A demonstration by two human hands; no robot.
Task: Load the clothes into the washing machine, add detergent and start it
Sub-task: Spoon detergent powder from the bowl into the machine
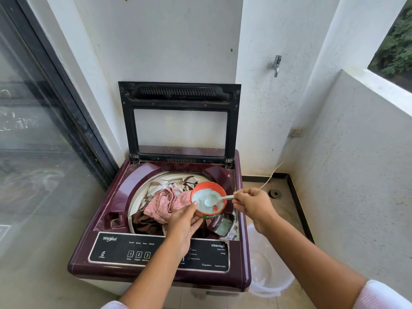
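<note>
- Washing machine (pixel 133 181), maroon top-loader, stands against the white wall; lid (pixel 179 101) is raised upright on its rear hinges.
- Clothes are in the drum (pixel 139 195): pink garment (pixel 162 204) on top in the middle, cream-and-brown patterned cloth (pixel 176 181) behind it, dark brown cloth (pixel 145 221) at the front left.
- Left hand (pixel 182 221) holds the detergent tub (pixel 207 186) above the right side of the drum. Its grip is clamped on the tub, thumb up at the near rim and fingers curled round the side below.
- Tub is round, red-orange, lid off, with pale blue-white powder (pixel 200 197) inside.
- Right hand (pixel 252 204) holds the spoon (pixel 223 198). Its grip is pinched together on the handle end, fingers curled.
- Spoon bowl sits in the powder inside the tub, handle running right to the hand.
- Dispenser pocket (pixel 225 226) at the machine's front right corner, just below the tub, has pale blue-green powder in it.
- Control panel (pixel 124 248) runs along the front edge, with buttons 1, 2, 3; the left forearm crosses its middle.
- White basket (pixel 267 270) stands on the floor, just beside the machine's right side.
- Tap (pixel 276 64) is on the wall right of the lid; socket (pixel 296 132) is lower on the right wall, white cable (pixel 273 173) below it.
- Floor drain (pixel 275 194) is near the corner; glass door (pixel 33 130) is on the left.
</note>
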